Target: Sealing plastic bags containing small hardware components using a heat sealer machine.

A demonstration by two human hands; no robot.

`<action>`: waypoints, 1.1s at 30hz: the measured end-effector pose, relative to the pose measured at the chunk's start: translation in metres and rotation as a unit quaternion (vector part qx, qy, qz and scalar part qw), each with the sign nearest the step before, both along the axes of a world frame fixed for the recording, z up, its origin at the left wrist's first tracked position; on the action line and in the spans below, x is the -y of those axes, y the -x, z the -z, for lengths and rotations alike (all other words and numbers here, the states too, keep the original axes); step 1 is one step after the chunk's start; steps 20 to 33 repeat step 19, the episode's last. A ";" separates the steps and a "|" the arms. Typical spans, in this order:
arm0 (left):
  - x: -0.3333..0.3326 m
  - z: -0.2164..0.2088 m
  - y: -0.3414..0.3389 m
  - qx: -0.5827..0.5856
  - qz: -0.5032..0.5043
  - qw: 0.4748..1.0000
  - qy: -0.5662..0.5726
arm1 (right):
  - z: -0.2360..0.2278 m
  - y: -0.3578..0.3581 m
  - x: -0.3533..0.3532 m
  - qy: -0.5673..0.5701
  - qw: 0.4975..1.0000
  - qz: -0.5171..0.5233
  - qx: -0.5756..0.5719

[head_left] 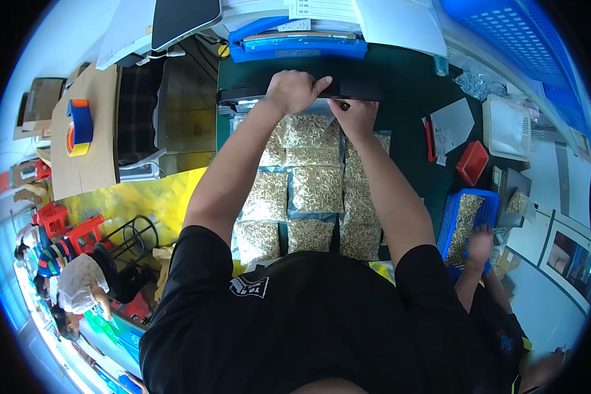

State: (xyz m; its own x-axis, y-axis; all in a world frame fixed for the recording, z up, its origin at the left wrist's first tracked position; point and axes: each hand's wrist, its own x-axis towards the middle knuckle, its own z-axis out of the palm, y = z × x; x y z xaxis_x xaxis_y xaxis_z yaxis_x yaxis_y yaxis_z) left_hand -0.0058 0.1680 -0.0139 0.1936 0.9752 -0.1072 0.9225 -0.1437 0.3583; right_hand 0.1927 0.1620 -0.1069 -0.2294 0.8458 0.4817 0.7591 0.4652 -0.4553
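Observation:
A long black bar-shaped device (243, 94) lies crosswise on the dark green table, perhaps a bag sealer. My left hand (295, 90) is wrapped over the top of its bar, the thumb pointing right. Close beside it, my right hand (356, 119) is closed at the bar's near edge, next to a small dark round knob (345, 106). What its fingers grip is hidden. Toward me lie several flat clear bags (317, 188) filled with small tan pieces, set in rows. The uppermost middle bag (312, 131) reaches up to the bar under my hands.
A co-worker's hand (481, 244) rests at a blue basket (448, 226) of tan pieces on the right. Nearby are a red tray (473, 163), a red cutter (430, 139) and a white basket (507, 128). A blue file holder (299, 51) stands behind; a cardboard box (88, 141) with a tape roll is left.

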 end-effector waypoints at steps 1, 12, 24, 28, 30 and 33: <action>-0.003 -0.001 0.000 -0.011 0.010 1.000 0.024 | 0.000 -0.001 0.000 -0.002 1.000 0.002 -0.003; -0.012 -0.002 -0.002 -0.045 0.003 0.996 0.082 | 0.003 -0.013 0.003 -0.028 0.999 -0.015 0.042; -0.004 0.020 -0.012 -0.032 -0.104 0.994 0.014 | 0.030 -0.091 0.049 -0.011 0.996 0.062 -0.070; -0.004 0.020 -0.012 -0.032 -0.104 0.994 0.014 | 0.030 -0.091 0.049 -0.011 0.996 0.062 -0.070; -0.004 0.020 -0.012 -0.032 -0.104 0.994 0.014 | 0.030 -0.091 0.049 -0.011 0.996 0.062 -0.070; -0.004 0.020 -0.012 -0.032 -0.104 0.994 0.014 | 0.030 -0.091 0.049 -0.011 0.996 0.062 -0.070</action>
